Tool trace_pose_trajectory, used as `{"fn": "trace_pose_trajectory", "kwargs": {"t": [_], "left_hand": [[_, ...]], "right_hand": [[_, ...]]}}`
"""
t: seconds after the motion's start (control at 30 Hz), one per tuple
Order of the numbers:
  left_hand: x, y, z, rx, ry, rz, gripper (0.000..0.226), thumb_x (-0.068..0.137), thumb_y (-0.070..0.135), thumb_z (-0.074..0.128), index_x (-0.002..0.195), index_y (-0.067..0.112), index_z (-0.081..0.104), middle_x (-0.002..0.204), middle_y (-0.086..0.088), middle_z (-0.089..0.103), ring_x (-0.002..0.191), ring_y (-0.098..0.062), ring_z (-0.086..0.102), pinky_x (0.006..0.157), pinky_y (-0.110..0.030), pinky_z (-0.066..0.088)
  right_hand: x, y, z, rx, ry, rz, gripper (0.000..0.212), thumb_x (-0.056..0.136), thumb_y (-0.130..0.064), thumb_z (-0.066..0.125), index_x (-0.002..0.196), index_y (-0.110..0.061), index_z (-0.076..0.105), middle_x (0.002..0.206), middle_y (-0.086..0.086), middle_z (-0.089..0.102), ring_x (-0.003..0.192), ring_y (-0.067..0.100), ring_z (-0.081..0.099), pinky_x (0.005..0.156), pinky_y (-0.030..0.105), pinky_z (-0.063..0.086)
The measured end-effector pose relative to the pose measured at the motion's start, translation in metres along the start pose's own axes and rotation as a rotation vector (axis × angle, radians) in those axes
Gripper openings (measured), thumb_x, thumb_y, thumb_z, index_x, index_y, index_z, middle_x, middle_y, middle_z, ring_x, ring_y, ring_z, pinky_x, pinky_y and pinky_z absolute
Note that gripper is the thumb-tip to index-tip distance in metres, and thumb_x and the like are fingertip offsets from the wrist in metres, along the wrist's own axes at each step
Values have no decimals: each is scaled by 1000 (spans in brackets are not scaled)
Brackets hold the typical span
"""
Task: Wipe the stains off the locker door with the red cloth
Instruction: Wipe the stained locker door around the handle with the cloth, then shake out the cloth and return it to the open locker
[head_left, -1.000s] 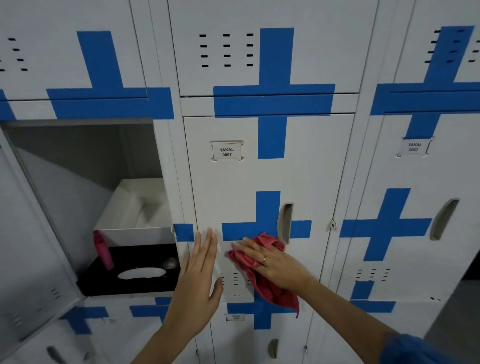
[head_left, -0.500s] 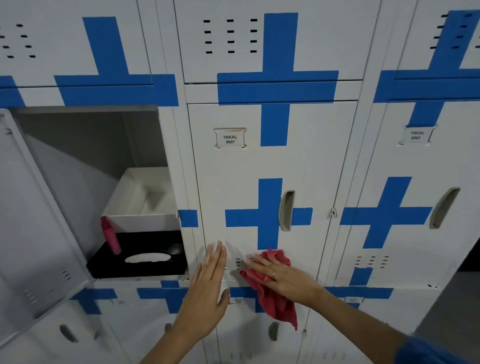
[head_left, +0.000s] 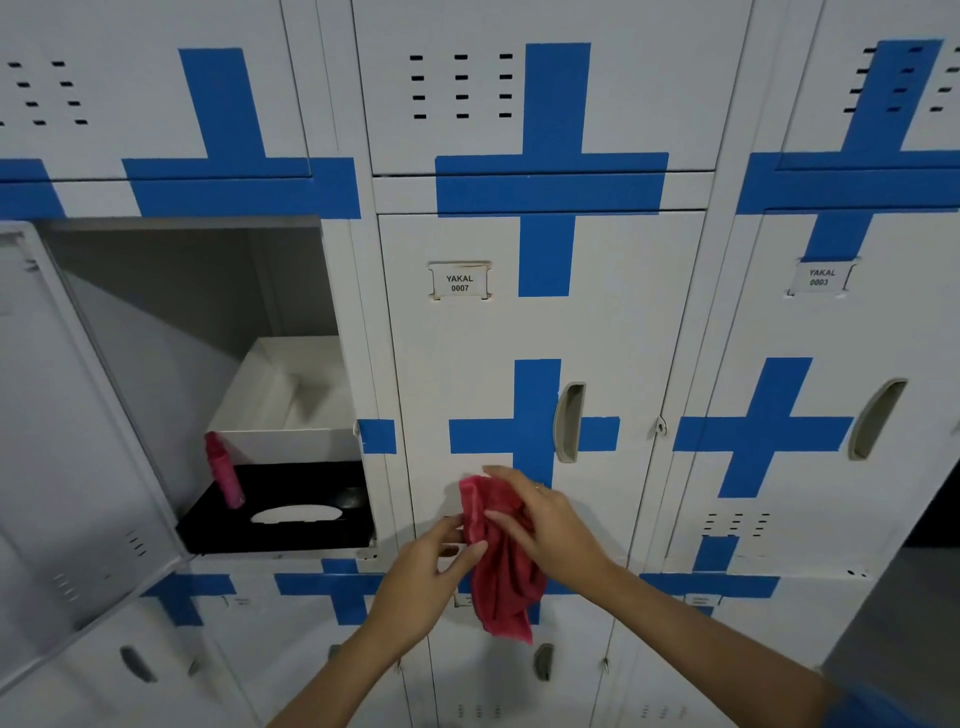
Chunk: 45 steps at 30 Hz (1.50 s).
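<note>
Both hands meet at the red cloth (head_left: 498, 561) in front of the lower part of the locker door (head_left: 519, 332), the one labelled YAKAL 0007 on its name tag (head_left: 460, 281). Right hand (head_left: 545, 519) comes in from the lower right, its fingers curled over the top of the bunched cloth and gripping it; a ring shows on one finger. Left hand (head_left: 421, 582) rises from below, thumb and fingertips pinching the cloth's left edge. Most of the cloth hangs loose beneath the two hands, draping past the door's bottom edge and over the top of the locker below. Whether it touches the door surface cannot be told.

Just above the right hand sits the door's blue cross (head_left: 535, 434), with the recessed handle (head_left: 570, 422) up and to the right of the fingers. To the left of the left hand an open compartment (head_left: 197, 291) gapes, its own door (head_left: 67, 441) swung out toward the camera on the far left. Inside, near the left hand, lies a black tissue box (head_left: 291, 512) with an oval opening, a pink bottle (head_left: 223, 470) leaning at its left end and a white box (head_left: 291, 415) stacked behind. Well off to the right of the right hand stands the neighbouring locker marked YAKAL 0003 (head_left: 818, 278).
</note>
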<state>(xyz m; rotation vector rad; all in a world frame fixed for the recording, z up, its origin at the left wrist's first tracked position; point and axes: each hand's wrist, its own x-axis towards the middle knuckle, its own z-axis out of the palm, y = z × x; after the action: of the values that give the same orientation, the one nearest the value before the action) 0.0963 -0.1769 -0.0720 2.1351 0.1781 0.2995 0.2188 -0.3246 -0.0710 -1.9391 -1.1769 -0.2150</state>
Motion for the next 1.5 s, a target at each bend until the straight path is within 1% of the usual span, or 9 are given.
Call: {"fn": "trace_pose_trajectory", "kwargs": {"t": [0.2, 0.43, 0.6, 0.7, 0.9, 1.07, 1.2, 1.4, 1.5], "left_hand": [[-4, -2, -3, 13, 53, -49, 24, 81, 43, 69, 97, 25, 67, 81, 5, 73, 82, -6, 68, 87, -37, 55], [-9, 5, -21, -150, 14, -90, 30, 96, 37, 48, 124, 28, 52, 117, 9, 64, 107, -2, 60, 100, -26, 46], [-14, 10, -35, -126, 29, -88, 34, 97, 47, 38, 118, 24, 54, 107, 0, 68, 103, -12, 64, 98, -36, 50], [-21, 15, -42, -128, 27, -76, 32, 99, 44, 35, 118, 26, 53, 108, -13, 67, 101, -22, 65, 95, -40, 53], [-31, 16, -56, -91, 31, -74, 21, 100, 41, 34, 114, 33, 48, 108, 6, 64, 96, 1, 59, 87, -22, 45], [-40, 3, -79, -99, -92, -98, 54, 74, 47, 75, 117, 24, 53, 113, 3, 68, 105, -11, 66, 96, -35, 53], [-43, 6, -88, -21, -82, -62, 36, 81, 28, 74, 111, 19, 56, 109, 0, 68, 100, -13, 66, 94, -35, 54], [-45, 20, -110, -59, -103, -76, 21, 89, 35, 63, 105, 22, 64, 104, 1, 70, 98, -12, 67, 91, -31, 55], [-45, 23, -123, -50, -58, -70, 21, 93, 35, 56, 103, 19, 65, 103, -2, 70, 98, -16, 68, 93, -36, 54]], "right_hand": [[8, -14, -9, 216, 10, 147, 19, 89, -28, 68, 104, -19, 60, 88, -9, 67, 82, 3, 64, 74, 12, 48], [15, -21, -31, 265, -188, 298, 27, 79, -35, 77, 103, -28, 67, 100, -15, 70, 92, -2, 64, 83, 15, 50], [15, -29, -37, 189, -297, 327, 20, 74, -40, 81, 82, -28, 68, 87, -7, 69, 81, 7, 64, 77, 24, 54], [11, -35, -38, 128, -307, 289, 34, 74, -36, 81, 64, -10, 62, 85, 12, 63, 71, 9, 54, 65, 12, 42], [0, -32, -23, 204, -351, 318, 57, 85, -56, 62, 77, -1, 53, 63, 2, 47, 60, 10, 43, 63, 26, 37], [-10, -31, -16, 347, -336, 320, 42, 94, -44, 55, 83, -4, 54, 60, -6, 52, 59, 8, 44, 62, 21, 37], [-13, -39, -5, 376, -355, 356, 32, 89, -42, 64, 73, -15, 56, 57, -10, 44, 57, 6, 42, 58, 18, 35], [-16, -38, -8, 197, -838, 457, 15, 68, -39, 85, 75, -36, 71, 76, -19, 71, 80, 5, 68, 69, 16, 49], [-23, -23, -3, 83, -847, 480, 17, 67, -36, 86, 68, -30, 70, 67, -19, 67, 80, 11, 65, 66, 17, 46]]}}
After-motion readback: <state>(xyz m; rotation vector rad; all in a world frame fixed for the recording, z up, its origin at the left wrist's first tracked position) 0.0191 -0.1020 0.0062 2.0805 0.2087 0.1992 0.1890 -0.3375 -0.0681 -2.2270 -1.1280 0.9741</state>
